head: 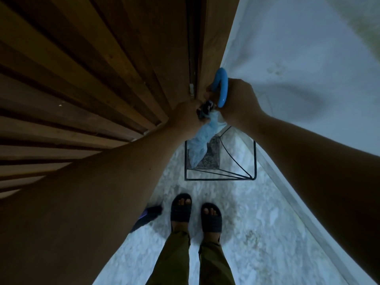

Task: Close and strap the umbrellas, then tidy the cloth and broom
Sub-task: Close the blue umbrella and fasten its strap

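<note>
Wooden slats fill the left side, running down to the pale floor. Low by the left forearm lies a dark folded umbrella on the floor, mostly hidden. The left hand is curled round the gathered light-blue canopy of a second umbrella, pinching a dark strap (detail unclear) at its neck. This umbrella points down into a black wire stand. The right hand grips its blue hooked handle, fingers wrapped. Sandalled feet stand just below the stand, beside a white wall.
</note>
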